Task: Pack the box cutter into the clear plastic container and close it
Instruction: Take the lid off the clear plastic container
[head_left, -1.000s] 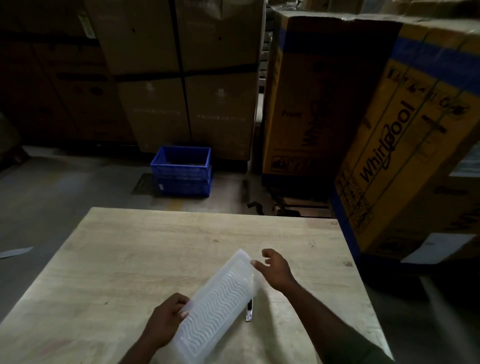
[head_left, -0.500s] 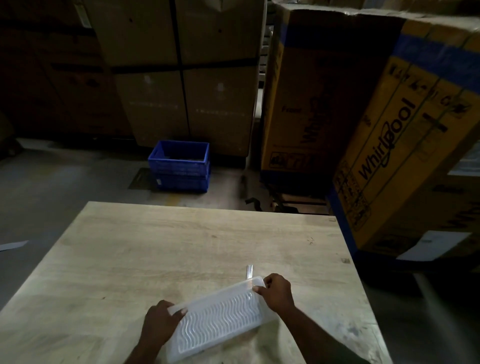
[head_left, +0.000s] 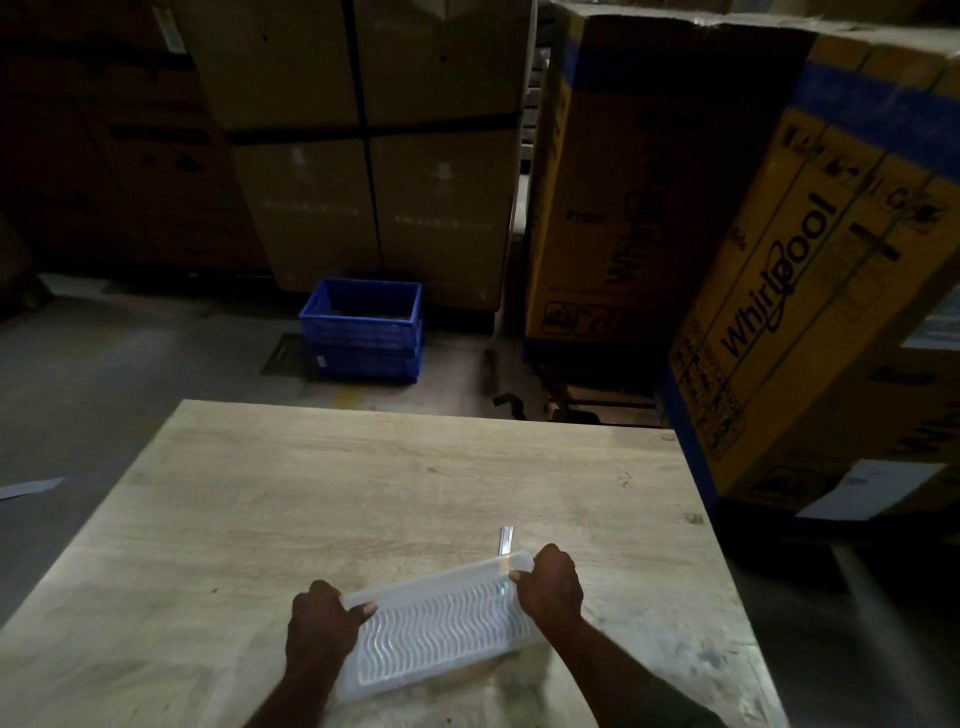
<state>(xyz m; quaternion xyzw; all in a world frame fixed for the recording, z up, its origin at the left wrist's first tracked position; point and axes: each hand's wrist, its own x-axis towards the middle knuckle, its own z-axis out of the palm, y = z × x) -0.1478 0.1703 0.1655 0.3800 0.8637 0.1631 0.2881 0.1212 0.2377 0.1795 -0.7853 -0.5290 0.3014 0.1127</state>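
Both hands grip a clear plastic container (head_left: 441, 631) with a wavy ribbed face, which lies slantwise near the front edge of the pale wooden worktop (head_left: 322, 499). The left hand (head_left: 322, 626) is curled over its near-left end, fingers (head_left: 363, 610) hooked over the rim; the right hand (head_left: 553, 584) is pinched on the far-right corner, thumb and fingers closed on the edge. The box cutter (head_left: 505, 539), a thin pale metallic strip, shows just beyond that far-right corner, lying on the worktop with its near end hidden by the container; whether the two touch cannot be told. The container's ribbed face is turned up toward the camera, and whether this is a lid or the base cannot be told. Beyond the worktop, on the grey floor, stands a blue crate (head_left: 363, 332) before tall brown cartons (head_left: 374, 145), and to the right a yellow carton (head_left: 810, 270) marked Whirlpool leans close to the worktop's far-right corner.
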